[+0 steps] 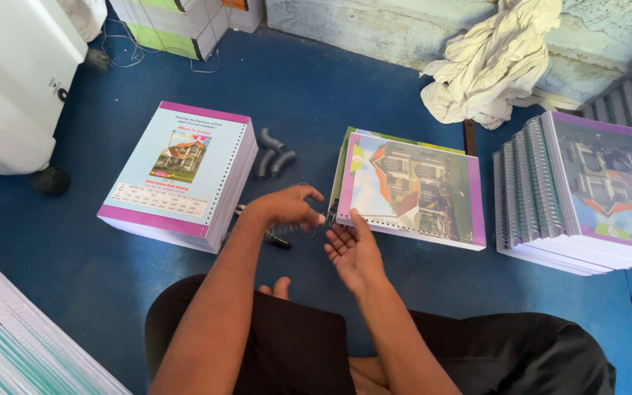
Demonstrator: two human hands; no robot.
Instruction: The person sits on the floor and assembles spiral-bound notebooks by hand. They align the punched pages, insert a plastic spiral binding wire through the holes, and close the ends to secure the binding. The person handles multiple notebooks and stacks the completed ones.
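Note:
I sit on a blue floor with both hands in front of my knees. My left hand (285,208) is curled, palm down, over a thin wire binding spiral (303,230) and holds it. My right hand (352,252) is palm up with fingers apart, its fingertips at the near left corner of a notebook stack with a house picture on the cover (415,192). A thick stack of punched pages with a pale blue and purple cover (177,172) lies left of my left hand. A small black object (279,241) lies under my left wrist.
Several spiral-bound notebooks (579,197) are piled at the right. Grey curved tubes (273,153) lie between the two middle stacks. A crumpled white cloth (491,58) rests against the back wall. A white machine (9,80) stands far left, with paper sheets (16,344) at bottom left.

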